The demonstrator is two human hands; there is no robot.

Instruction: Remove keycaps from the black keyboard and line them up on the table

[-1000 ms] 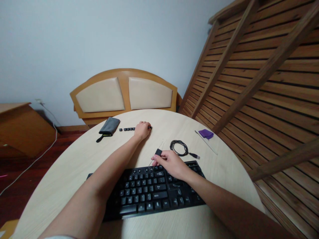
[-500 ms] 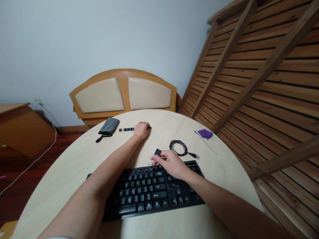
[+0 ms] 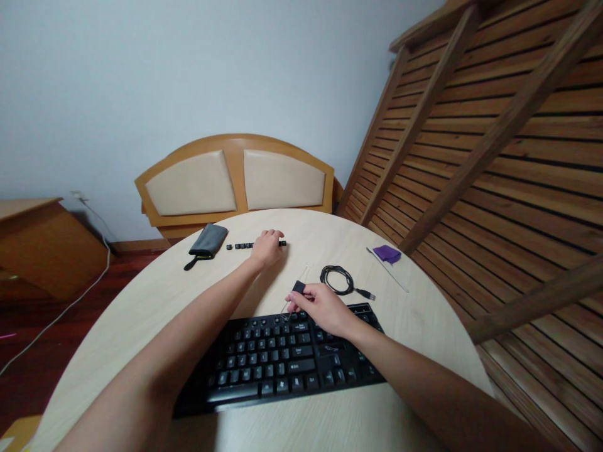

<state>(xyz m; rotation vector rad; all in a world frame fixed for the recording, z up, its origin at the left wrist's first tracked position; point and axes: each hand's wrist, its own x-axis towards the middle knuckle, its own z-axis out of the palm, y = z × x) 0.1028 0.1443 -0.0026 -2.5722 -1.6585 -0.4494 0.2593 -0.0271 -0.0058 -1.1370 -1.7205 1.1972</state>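
Observation:
A line of small black keycaps (image 3: 242, 245) lies on the far part of the table. My left hand (image 3: 266, 248) is above that line and hides its middle. Its fingers are apart, just left of the end keycap (image 3: 283, 243), and I see nothing in them. My right hand (image 3: 325, 306) is closed on the black handle of a wire keycap puller (image 3: 298, 287), whose thin wire loops stick out at both ends. Below it is a black keyboard (image 3: 277, 358), partly covered by my forearms. Some keys in its upper rows appear to be off.
A coiled black USB cable (image 3: 337, 280) is right of the puller. Farther right are a purple cloth (image 3: 387, 253) and a thin rod (image 3: 389, 271). At the far left of the round table (image 3: 424, 339) lies a grey pouch (image 3: 208, 241). A padded headboard (image 3: 239, 179) stands behind.
My left fingers have come off the end keycap, which now lies uncovered in the line. My right hand keeps its hold on the puller. The view has shifted slightly.

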